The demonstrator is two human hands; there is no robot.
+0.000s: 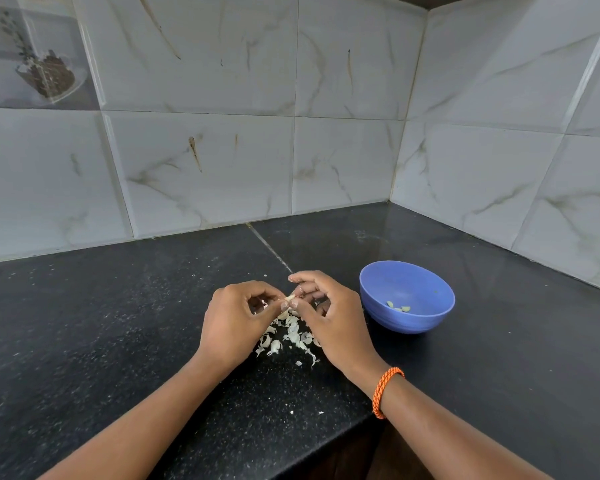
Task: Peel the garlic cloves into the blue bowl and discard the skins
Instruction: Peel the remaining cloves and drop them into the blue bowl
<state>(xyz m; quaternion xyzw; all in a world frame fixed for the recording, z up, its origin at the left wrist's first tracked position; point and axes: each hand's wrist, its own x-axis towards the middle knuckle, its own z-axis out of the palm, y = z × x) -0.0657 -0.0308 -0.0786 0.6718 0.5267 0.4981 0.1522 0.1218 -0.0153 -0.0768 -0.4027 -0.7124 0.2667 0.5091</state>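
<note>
A small pale garlic clove is held between both hands above the black counter. My left hand pinches it with curled thumb and forefinger. My right hand pinches its other end, fingers curled. Beneath the hands lies a pile of white garlic skins. The blue bowl stands just right of my right hand, and three peeled cloves lie in its bottom.
The black speckled counter runs into a tiled corner behind the bowl. Its front edge steps back at the lower right, near my right forearm. A few skin crumbs lie close to that edge.
</note>
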